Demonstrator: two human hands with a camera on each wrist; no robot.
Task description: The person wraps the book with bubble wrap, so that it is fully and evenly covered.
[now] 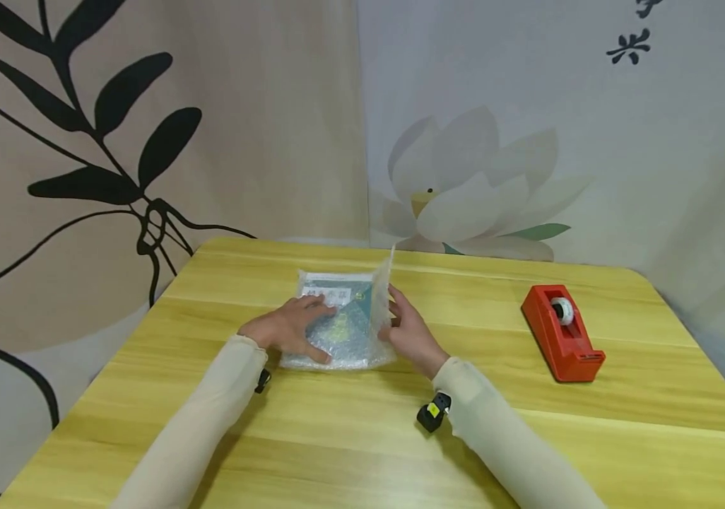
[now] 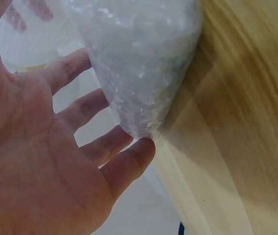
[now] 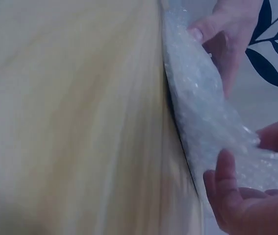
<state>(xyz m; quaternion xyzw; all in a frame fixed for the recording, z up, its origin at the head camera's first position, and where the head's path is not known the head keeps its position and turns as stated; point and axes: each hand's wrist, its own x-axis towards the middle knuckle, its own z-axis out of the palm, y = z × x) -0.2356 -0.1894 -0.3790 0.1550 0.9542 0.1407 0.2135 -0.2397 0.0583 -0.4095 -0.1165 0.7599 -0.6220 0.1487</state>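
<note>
A flat blue-green book (image 1: 351, 322) with a white title block lies at the middle of the table, covered by clear bubble wrap (image 1: 383, 300). At the right side a flap of the wrap stands up. My left hand (image 1: 289, 329) rests on the left part of the package with fingers spread; in the left wrist view its fingertips meet the bubble wrap (image 2: 139, 63). My right hand (image 1: 415, 338) holds the raised flap between thumb and fingers, and the right wrist view shows the bubble wrap (image 3: 197, 103) running into that hand (image 3: 251, 210).
A red tape dispenser (image 1: 560, 339) with a roll of tape (image 1: 562, 311) stands on the right part of the wooden table (image 1: 350, 445). Behind the table's far edge hangs a printed backdrop (image 1: 286, 127) with leaves and a lotus.
</note>
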